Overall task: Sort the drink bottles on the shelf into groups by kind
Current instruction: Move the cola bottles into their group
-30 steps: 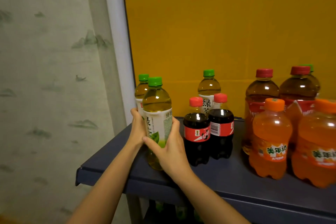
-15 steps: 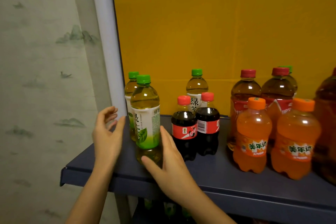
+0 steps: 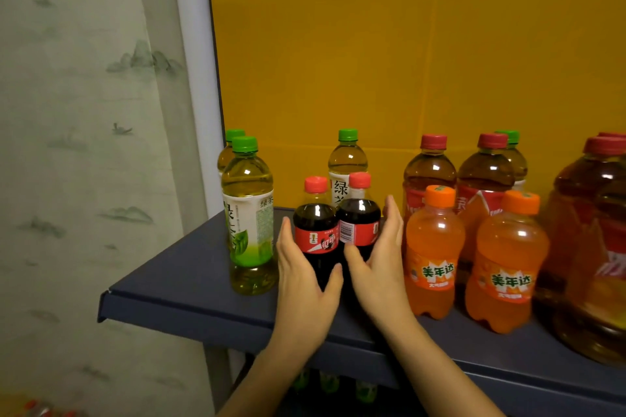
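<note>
Two small red-capped cola bottles point(image 3: 315, 213) point(image 3: 360, 210) stand side by side on the dark blue shelf point(image 3: 186, 281). My left hand point(image 3: 305, 284) wraps the left one, thumb across its front. My right hand point(image 3: 379, 257) wraps the right one from the right side. A green tea bottle point(image 3: 249, 213) stands free at the left, with a second point(image 3: 233, 134) just behind it. A third point(image 3: 347, 159) is behind the colas, and a fourth point(image 3: 511, 137) peeks out behind the red-capped tea bottles point(image 3: 428, 169) point(image 3: 486, 173). Two orange soda bottles point(image 3: 435, 247) point(image 3: 508, 264) stand to the right.
Large brown tea bottles point(image 3: 592, 230) crowd the shelf's right end. A yellow panel point(image 3: 372, 61) backs the shelf, a white post point(image 3: 193, 78) and a curtain point(image 3: 84, 179) lie to the left. Green-capped bottles point(image 3: 330, 382) show on the shelf below.
Both hands let go of the front green tea bottle, which now stands at the left, and moved right onto the two cola bottles.
</note>
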The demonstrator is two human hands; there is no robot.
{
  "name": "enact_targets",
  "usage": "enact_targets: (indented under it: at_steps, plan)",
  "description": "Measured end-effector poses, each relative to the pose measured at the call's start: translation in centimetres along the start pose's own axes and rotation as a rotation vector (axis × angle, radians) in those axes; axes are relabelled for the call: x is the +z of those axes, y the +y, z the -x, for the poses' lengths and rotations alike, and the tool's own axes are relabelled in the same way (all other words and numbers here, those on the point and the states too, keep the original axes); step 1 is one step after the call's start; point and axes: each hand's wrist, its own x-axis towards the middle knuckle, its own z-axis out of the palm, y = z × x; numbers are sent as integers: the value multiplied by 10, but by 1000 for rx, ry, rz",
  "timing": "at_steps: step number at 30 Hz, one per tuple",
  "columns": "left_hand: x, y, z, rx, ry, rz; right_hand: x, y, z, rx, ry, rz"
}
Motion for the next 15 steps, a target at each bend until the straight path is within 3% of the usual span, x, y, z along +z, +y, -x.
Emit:
enact_targets:
  at_steps: [7, 15]
  plan:
    - [7, -6, -25, -264, -31, 236, 4, 16, -17, 332, -77, -278]
    - [-4, -10, -20, -253, -13, 294, -2, 12, -6, 262, -58, -124]
